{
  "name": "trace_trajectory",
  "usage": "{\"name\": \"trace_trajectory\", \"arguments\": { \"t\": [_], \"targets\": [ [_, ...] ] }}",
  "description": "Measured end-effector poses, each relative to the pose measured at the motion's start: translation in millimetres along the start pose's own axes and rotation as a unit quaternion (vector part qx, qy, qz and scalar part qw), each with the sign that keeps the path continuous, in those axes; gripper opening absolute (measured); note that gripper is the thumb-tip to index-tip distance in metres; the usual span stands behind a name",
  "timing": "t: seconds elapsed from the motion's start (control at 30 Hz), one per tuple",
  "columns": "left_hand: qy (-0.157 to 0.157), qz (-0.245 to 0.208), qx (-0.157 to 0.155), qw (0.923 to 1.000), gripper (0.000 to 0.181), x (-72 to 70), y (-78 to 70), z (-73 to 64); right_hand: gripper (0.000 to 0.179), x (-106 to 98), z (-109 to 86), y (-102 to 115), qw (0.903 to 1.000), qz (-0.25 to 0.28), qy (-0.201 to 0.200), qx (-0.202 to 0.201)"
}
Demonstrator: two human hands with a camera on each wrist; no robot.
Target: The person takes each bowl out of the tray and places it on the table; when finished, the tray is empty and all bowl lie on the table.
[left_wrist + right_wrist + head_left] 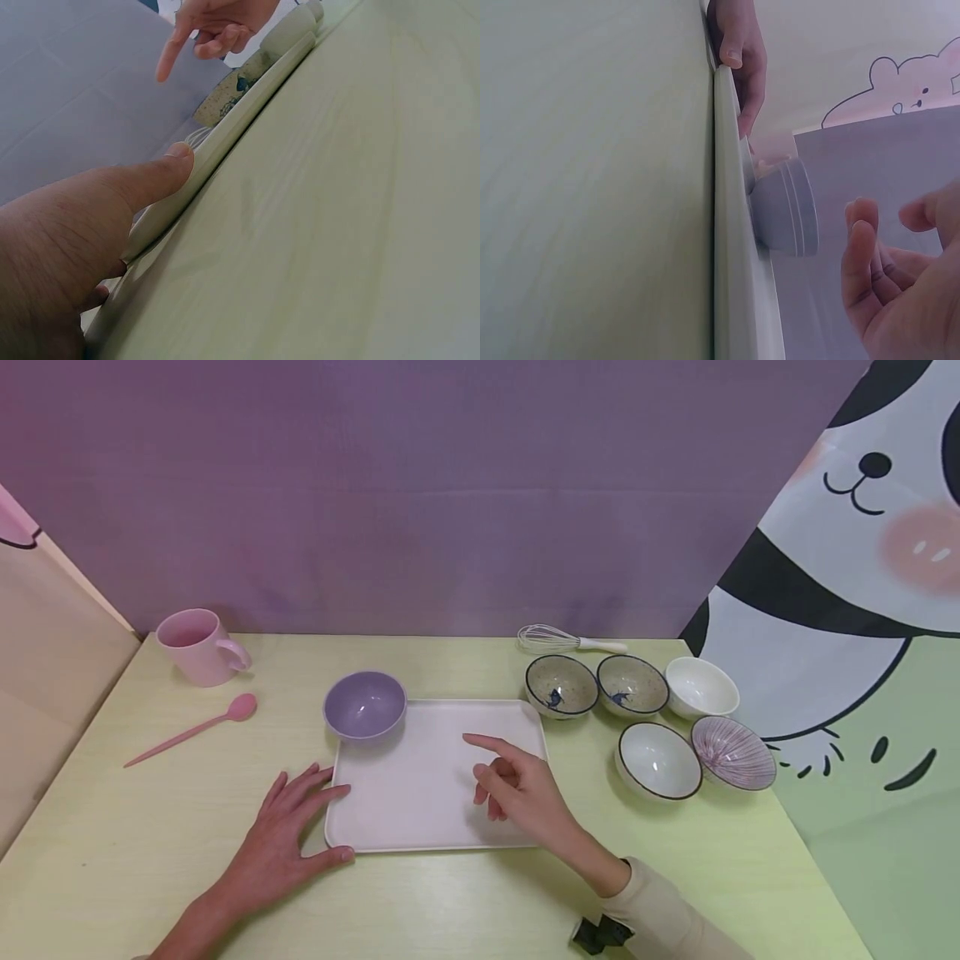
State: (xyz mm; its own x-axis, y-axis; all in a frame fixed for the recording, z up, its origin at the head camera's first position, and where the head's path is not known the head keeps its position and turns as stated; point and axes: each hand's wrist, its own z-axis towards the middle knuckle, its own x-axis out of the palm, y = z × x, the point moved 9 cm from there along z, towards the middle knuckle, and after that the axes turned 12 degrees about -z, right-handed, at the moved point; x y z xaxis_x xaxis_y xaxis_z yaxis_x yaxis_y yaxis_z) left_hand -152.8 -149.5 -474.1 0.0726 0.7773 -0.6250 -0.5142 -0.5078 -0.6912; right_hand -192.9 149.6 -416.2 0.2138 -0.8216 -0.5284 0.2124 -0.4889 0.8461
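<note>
A white rectangular tray [435, 785] lies on the table with a purple bowl [365, 706] standing at its far left corner. My left hand [288, 831] is spread at the tray's near left corner, fingertips by the left edge. In the left wrist view its thumb [161, 180] lies right at the tray's rim. Over the tray's right half hovers my right hand [525, 789], holding nothing. Its index finger points left and the other fingers bend loosely. The right wrist view shows this hand [907, 281] apart from the bowl [784, 210].
A pink mug [198, 647] and a pink spoon [191, 731] are on the left. To the right stand two speckled bowls [561, 687], a white bowl [702, 688], a dark-rimmed white bowl [660, 762] and a striped bowl [733, 753]. A whisk [570, 641] lies behind them.
</note>
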Motion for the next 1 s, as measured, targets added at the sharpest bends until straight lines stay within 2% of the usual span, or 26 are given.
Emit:
{"name": "trace_trajectory", "arguments": {
  "t": [0.47, 0.77, 1.0],
  "targets": [
    [0.013, 0.015, 0.004, 0.9998, 0.081, 0.0, -1.5, -0.9, 0.048, 28, 27.3, 17, 0.9995, 0.013, 0.030, 0.000],
    [0.034, 0.062, 0.033, 0.9970, 0.082, -1.1, 1.0, -3.5, 0.054, 44, 41.9, 24, 0.9986, 0.025, 0.047, 0.007],
    [0.038, 0.052, 0.042, 0.9970, 0.075, -3.1, 0.3, -4.5, 0.058, 57, 54.3, 22, 0.9964, 0.043, 0.070, 0.020]
  ]
}}
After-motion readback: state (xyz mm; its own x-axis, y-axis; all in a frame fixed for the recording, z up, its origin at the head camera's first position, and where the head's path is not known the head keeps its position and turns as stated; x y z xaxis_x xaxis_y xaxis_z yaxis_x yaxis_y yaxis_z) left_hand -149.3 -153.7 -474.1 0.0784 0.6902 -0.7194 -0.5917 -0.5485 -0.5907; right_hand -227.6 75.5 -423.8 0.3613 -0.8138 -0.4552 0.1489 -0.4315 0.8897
